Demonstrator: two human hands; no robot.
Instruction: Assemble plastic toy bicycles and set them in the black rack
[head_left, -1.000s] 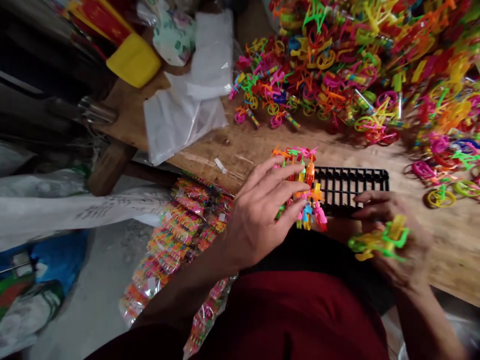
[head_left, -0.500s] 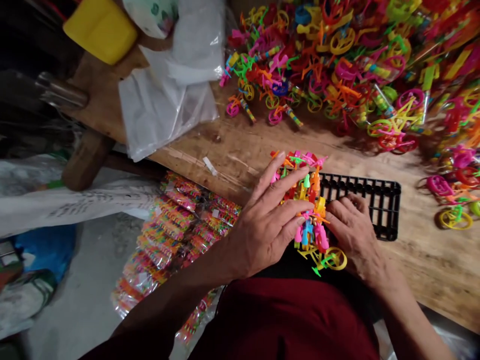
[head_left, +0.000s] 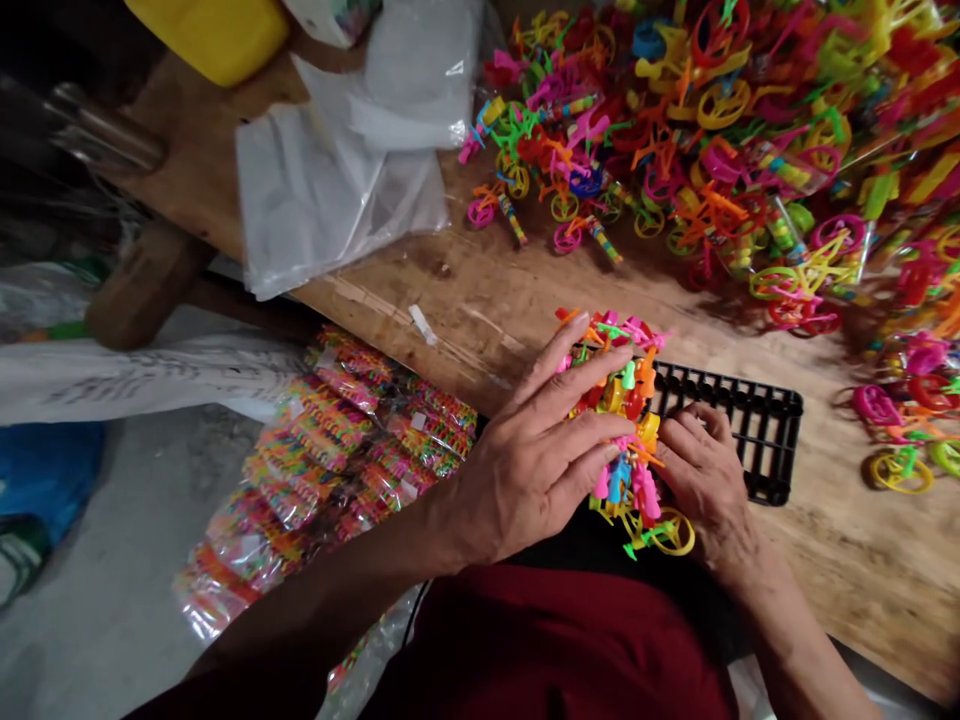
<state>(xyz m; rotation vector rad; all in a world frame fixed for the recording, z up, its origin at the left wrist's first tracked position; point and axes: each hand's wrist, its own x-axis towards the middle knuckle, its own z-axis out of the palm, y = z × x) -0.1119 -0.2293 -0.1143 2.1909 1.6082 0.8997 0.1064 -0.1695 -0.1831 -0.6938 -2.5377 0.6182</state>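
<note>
Bright plastic toy bicycles (head_left: 621,486) crowd the left end of a black slotted rack (head_left: 780,440) at the table's front edge. My left hand (head_left: 525,470) lies over them from the left; its outer fingers are stretched and spread, while thumb and forefinger close around a pink part. From the right, my right hand (head_left: 709,480) presses against the row with curled fingers, beside a yellow and orange piece; what its fingertips grip is hidden. Below both hands, a yellow wheel (head_left: 675,532) and a green part stick out over my lap.
A big heap of toy bicycles with candy tubes (head_left: 720,150) covers the back and right of the wooden table (head_left: 480,300). Clear plastic bags (head_left: 330,200) lie at the left, near a yellow container (head_left: 217,35). Packed bags of colourful toys (head_left: 322,420) rest below the table edge.
The view has shifted slightly. Both hands stay at the row of toys; the lowest toy, with the yellow wheel, has tilted and tucked closer under the others.
</note>
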